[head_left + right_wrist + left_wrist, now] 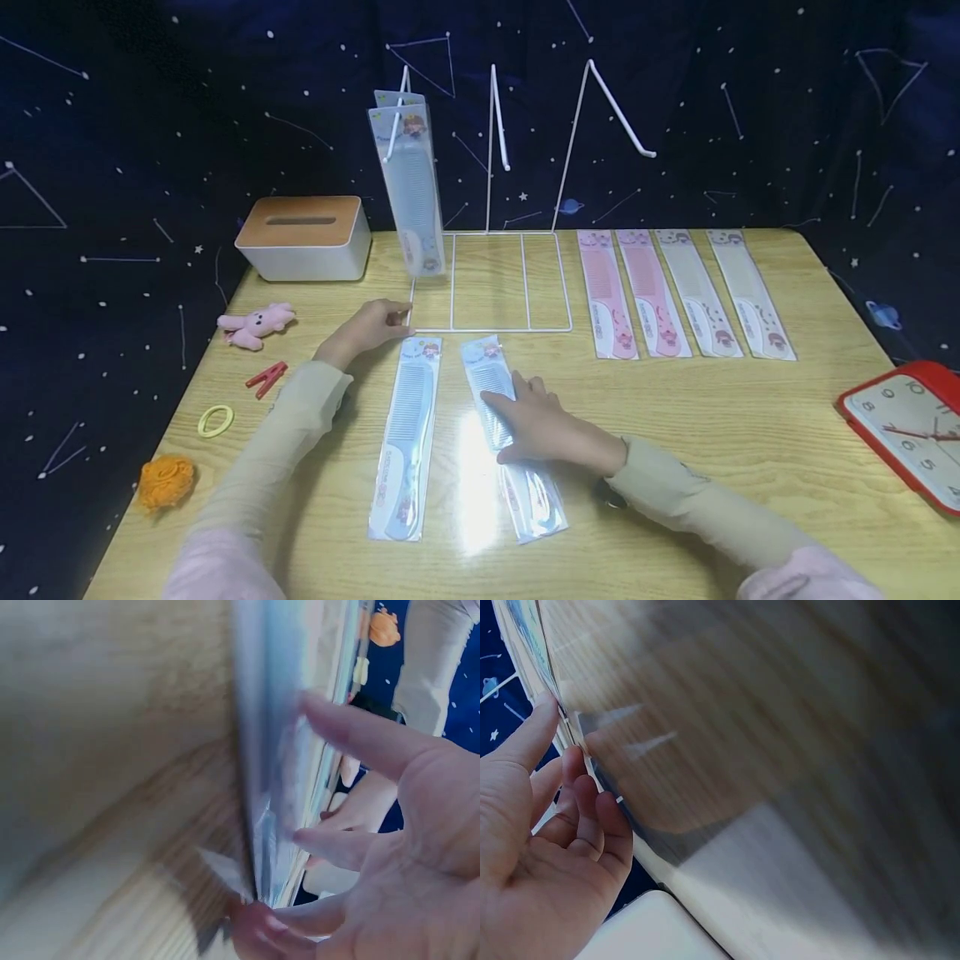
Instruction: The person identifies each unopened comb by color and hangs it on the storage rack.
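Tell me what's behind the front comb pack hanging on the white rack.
The top of another pack shows above the front pack; the rest is covered, so more could hang unseen.

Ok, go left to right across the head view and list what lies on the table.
Orange puff, yellow ring, red clip, first blue comb pack, second blue comb pack, first pink comb pack, second pink comb pack, first white comb pack, second white comb pack, red clock.

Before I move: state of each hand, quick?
Left hand: part-curled at front-left corner of rack; grip can't be told.
Right hand: fingers on blue comb pack; grip can't be told.
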`<action>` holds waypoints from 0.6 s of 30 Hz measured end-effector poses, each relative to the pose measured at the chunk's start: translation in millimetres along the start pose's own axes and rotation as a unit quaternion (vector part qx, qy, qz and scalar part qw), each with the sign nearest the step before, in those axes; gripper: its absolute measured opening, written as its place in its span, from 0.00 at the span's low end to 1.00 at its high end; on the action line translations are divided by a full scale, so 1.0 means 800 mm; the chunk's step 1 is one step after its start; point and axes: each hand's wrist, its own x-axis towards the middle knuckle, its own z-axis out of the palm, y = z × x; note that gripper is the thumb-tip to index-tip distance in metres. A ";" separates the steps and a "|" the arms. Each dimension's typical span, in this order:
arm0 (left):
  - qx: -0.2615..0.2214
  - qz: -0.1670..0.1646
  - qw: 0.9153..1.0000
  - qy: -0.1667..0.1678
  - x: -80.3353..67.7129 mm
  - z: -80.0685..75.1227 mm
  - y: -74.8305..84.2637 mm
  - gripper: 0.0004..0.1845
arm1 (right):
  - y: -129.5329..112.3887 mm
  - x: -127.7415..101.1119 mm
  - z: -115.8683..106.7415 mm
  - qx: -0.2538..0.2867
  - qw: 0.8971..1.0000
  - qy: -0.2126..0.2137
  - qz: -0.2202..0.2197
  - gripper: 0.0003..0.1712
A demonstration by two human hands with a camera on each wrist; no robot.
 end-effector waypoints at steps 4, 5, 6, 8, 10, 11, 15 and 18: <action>-0.002 0.001 1.000 0.001 0.000 -0.002 0.000 0.30 | 0.007 -0.009 -0.004 0.059 0.998 0.005 0.016 0.49; -0.003 0.001 1.000 0.001 0.000 -0.002 0.001 0.30 | 0.009 -0.010 -0.004 0.064 0.998 0.010 0.019 0.49; -0.004 0.002 1.000 0.002 0.000 -0.002 0.000 0.30 | 0.010 -0.011 -0.004 0.069 0.997 0.015 0.022 0.49; -0.006 0.003 1.000 0.001 0.000 -0.002 0.000 0.30 | 0.013 -0.012 -0.004 0.082 0.996 0.028 0.029 0.50; -0.005 0.004 1.000 0.001 0.000 -0.002 -0.001 0.30 | 0.015 -0.013 -0.003 0.101 0.994 0.037 0.034 0.51; -0.004 0.005 1.000 0.000 0.001 -0.002 -0.001 0.30 | 0.016 -0.013 -0.003 0.111 0.993 0.040 0.033 0.52; -0.004 0.003 1.000 0.000 0.001 0.000 -0.003 0.30 | 0.021 -0.013 -0.006 0.146 0.988 0.043 0.008 0.53; -0.008 0.004 1.000 -0.002 0.000 0.001 -0.002 0.30 | 0.022 -0.014 -0.010 0.154 0.987 0.049 -0.023 0.53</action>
